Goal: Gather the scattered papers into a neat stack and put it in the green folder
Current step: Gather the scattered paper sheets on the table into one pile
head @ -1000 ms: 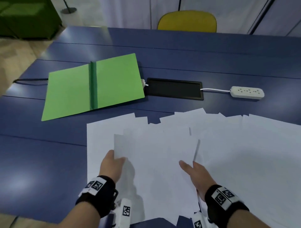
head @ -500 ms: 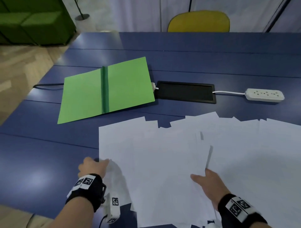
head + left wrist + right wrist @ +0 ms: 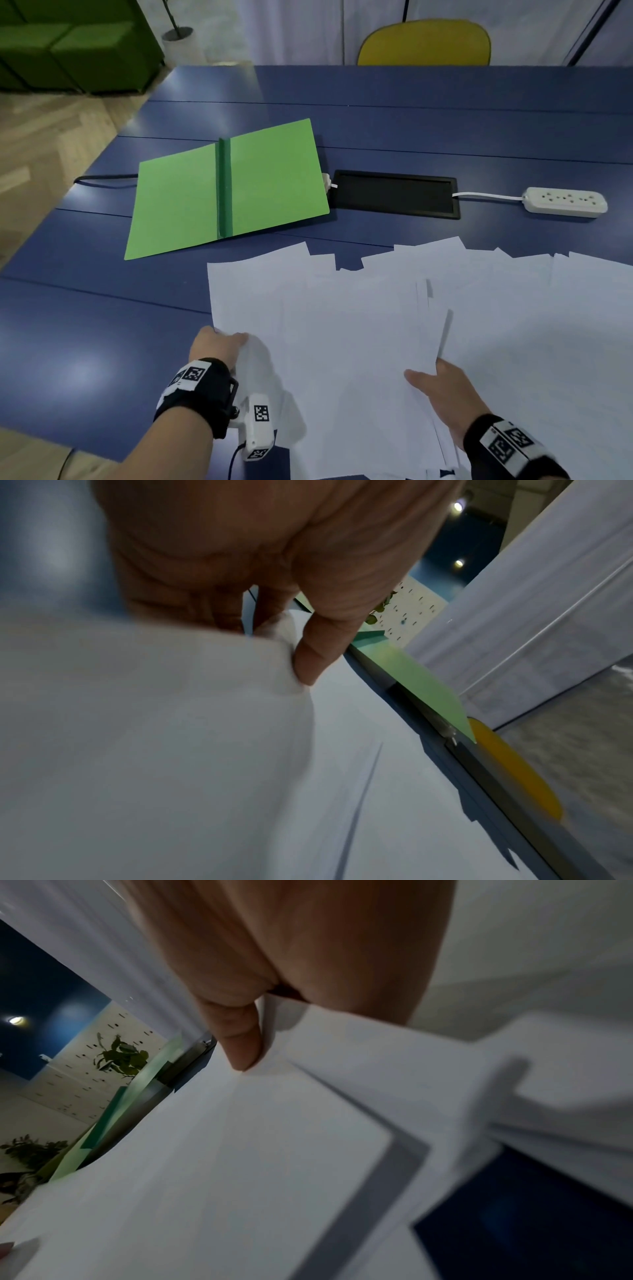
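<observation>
Several white papers (image 3: 359, 325) lie overlapped across the near half of the blue table (image 3: 85, 325), spreading off to the right. The green folder (image 3: 226, 185) lies open and flat beyond them at the left. My left hand (image 3: 219, 346) pinches the left edge of the paper pile, thumb on top (image 3: 315, 653), fingers curled under the sheets. My right hand (image 3: 442, 387) holds the right edge of a raised bundle of sheets, thumb (image 3: 240, 1042) on top; its other fingers are hidden beneath the paper.
A black rectangular panel (image 3: 394, 193) lies right of the folder, and a white power strip (image 3: 565, 202) with its cord further right. A yellow chair (image 3: 424, 42) stands behind the table. Green seating (image 3: 68, 44) and wooden floor are at the left.
My left hand has slid left from the top sheet's corner to the outer left edge of the pile. My right hand has stayed on the right edge of the bundle.
</observation>
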